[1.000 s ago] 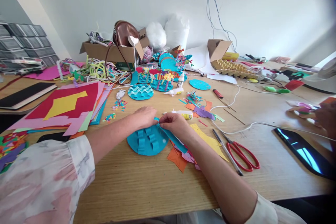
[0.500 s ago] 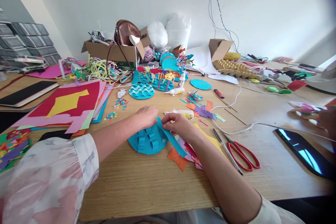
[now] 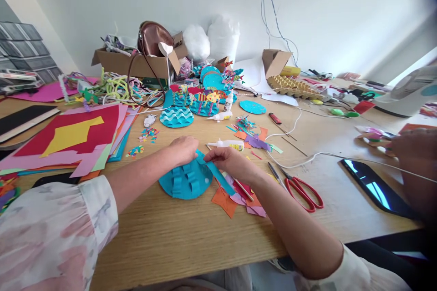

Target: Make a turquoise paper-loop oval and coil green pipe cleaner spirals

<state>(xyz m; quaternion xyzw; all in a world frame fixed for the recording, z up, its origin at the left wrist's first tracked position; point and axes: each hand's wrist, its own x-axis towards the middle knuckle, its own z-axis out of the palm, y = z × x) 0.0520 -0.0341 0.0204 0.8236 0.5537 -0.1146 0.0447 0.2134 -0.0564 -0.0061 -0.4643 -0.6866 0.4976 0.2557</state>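
In front of me lies a round blue paper disc (image 3: 177, 186) with wavy blue paper loops standing on it. My left hand (image 3: 186, 149) is closed at the disc's far edge, its fingertips mostly hidden, where one end of a blue paper strip (image 3: 223, 181) meets the disc. My right hand (image 3: 227, 161) pinches that strip between thumb and fingers; the free end hangs down to the right over paper scraps. Just beyond the right hand a white glue bottle (image 3: 228, 145) lies on its side.
Red-handled scissors (image 3: 305, 193) and a phone (image 3: 375, 188) lie to the right, near another person's hand (image 3: 409, 150). Stacked coloured paper (image 3: 109, 143) covers the left. Decorated blue discs (image 3: 176, 117) stand behind. A white cable (image 3: 307, 162) crosses the table (image 3: 164, 241).
My view has turned slightly right, so things sit further left in the picture. Both hands stay at the disc and strip with little visible movement.
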